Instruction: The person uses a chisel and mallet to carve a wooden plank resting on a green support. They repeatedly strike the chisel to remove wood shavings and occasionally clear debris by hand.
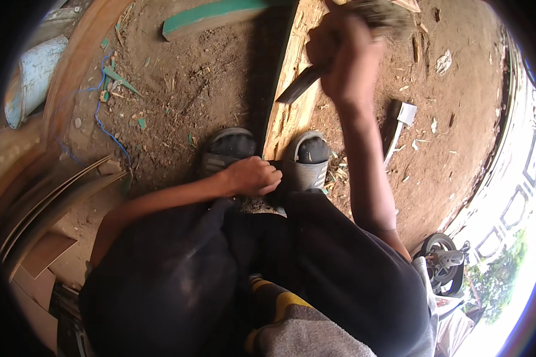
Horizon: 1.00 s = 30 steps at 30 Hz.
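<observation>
My right hand [351, 68], blurred, is raised above the plank and closed round a tool. The tool's dark flat shaft [301, 86] sticks out at the lower left of the fist; a rough grey-brown bulk [382, 18] is smeared at its other side. Between my sandalled feet a pale wooden plank [287, 128] with a splintered top face runs away from me. My left hand [253, 177] is low at the plank's near end between the sandals, fingers curled; whatever they hold, if anything, is hidden against dark cloth.
A metal-headed tool [406, 113] lies on the dirt right of the plank. Beyond lies a green-painted timber [214, 16]. Curved boards [53, 208] and a blue string [104, 122] are at the left, a wheel [439, 253] at the lower right. Wood chips litter the ground.
</observation>
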### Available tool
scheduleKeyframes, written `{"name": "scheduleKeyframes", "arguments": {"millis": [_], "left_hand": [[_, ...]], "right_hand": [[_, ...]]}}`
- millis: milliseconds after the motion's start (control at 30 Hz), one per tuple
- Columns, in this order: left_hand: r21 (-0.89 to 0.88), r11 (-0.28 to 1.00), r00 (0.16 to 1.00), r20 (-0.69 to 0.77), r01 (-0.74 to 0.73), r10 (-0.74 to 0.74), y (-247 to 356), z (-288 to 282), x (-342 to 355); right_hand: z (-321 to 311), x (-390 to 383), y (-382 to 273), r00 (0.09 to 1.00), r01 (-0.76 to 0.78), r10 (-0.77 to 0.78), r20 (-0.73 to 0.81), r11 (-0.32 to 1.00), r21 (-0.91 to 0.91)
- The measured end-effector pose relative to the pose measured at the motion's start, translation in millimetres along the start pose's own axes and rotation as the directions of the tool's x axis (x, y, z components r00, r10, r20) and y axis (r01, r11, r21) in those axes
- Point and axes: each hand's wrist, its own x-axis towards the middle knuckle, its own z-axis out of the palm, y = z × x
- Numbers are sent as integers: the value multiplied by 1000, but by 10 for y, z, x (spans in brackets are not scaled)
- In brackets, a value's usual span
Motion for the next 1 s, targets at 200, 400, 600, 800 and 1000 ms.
{"name": "scheduleKeyframes", "arguments": {"millis": [200,400,600,800,1000], "left_hand": [[60,998,999,-41,-20,23,-45,-39,24],[15,1000,996,-87,-10,11,-34,-11,20],[30,999,996,-85,-20,22,-39,-21,27],[12,1000,995,-101,-6,7,-27,-10,19],[0,1000,998,-55,-4,4,-50,-23,38]], "right_hand": [[77,-100,309,974,-206,224,24,929,-309],[-62,109,103,988,77,-71,139,996,-38],[137,-96,335,967,-253,251,-37,939,-233],[-152,214,-83,991,-74,63,117,994,86],[138,-125,300,992,112,-125,-31,957,-268]]}}
